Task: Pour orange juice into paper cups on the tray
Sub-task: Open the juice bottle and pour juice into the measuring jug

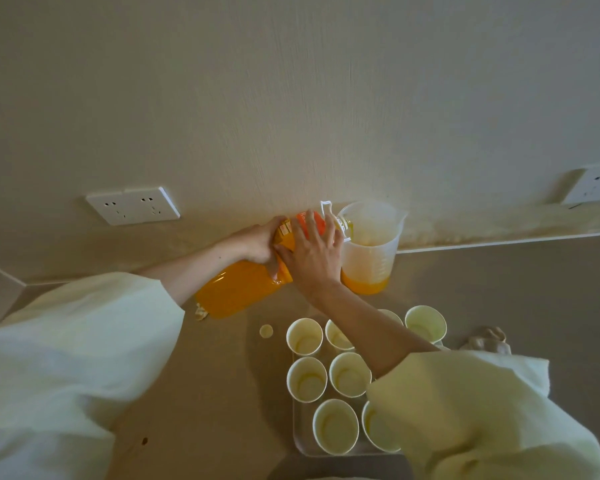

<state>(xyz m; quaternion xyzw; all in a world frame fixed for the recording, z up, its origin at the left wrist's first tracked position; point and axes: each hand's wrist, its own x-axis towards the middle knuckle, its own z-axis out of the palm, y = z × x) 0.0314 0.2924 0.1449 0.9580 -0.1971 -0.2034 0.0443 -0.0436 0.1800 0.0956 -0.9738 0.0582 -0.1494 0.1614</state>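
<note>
**Pouring stage, head view.** The right hand (314, 252) has its fingers spread and curled over the shoulder of a large clear plastic bottle of orange juice (236, 292). The left hand (257, 242) wraps the same bottle from the far side, at its orange label. Both hands carry the load; neither is free.

The bottle is tilted steeply, neck down and to the right. Its mouth is at the rim of a translucent plastic measuring jug (371, 251), which stands unheld on the beige tabletop (205, 393) near the wall. A shallow layer of juice lies in the jug; the stream itself is hard to make out.

Nearer the viewer, white paper cups (306, 379) stand upright in rows on a clear plastic tray (300, 441), and those in view appear empty. The right forearm crosses above the back row and hides part of it. A small round pale cap (266, 331) lies just left of the tray.

**Hazards, as judged.**
- The bottle looks nearly full, so a gulping surge could send juice past the jug's rim.
- The jug is light and unsteadied, and pressure from the bottle neck could push or tip it.
- The loose pale sleeve (465, 403) hangs over the near cups, so lowering or drawing back the right arm could knock them over.
</note>
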